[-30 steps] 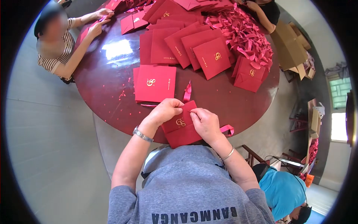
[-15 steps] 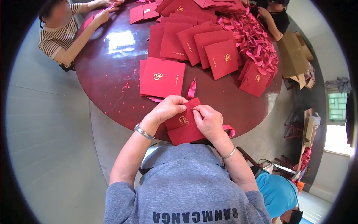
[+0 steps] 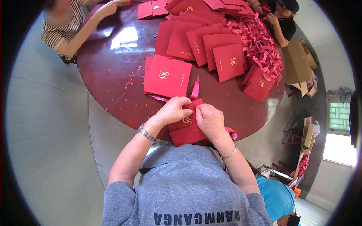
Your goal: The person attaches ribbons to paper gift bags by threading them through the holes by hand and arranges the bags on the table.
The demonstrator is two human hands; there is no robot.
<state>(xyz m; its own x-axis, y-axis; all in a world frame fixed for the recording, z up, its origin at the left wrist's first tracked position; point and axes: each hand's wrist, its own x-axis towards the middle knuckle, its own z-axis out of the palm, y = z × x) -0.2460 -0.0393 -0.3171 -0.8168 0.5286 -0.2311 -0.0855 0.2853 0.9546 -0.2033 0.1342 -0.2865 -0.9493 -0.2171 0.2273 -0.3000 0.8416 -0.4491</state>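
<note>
A red paper bag (image 3: pixel 186 132) with a gold logo lies at the table's near edge, against the grey shirt. My left hand (image 3: pixel 174 110) grips its upper left part, thumb and fingers pressed together. At the upper right of the same bag, my right hand (image 3: pixel 209 119) is closed in a pinch; what sits between its fingertips is too small to make out. A pink ribbon (image 3: pixel 231 133) sticks out beside my right wrist. Just beyond the hands, another ribbon (image 3: pixel 195 87) lies near a flat red bag (image 3: pixel 167 77).
Overlapping red bags (image 3: pixel 196 41) spread over the dark round table (image 3: pixel 113 88), with a heap of pink ribbons (image 3: pixel 262 49) at right. Co-workers are at the far left (image 3: pixel 68 34) and far right (image 3: pixel 284 26); a person in blue (image 3: pixel 277 196) is behind at lower right.
The view has shifted slightly, so the bags on the table appear a little lower and to the right. My hands keep nearly the same hold. The left co-worker's hands have moved apart.
</note>
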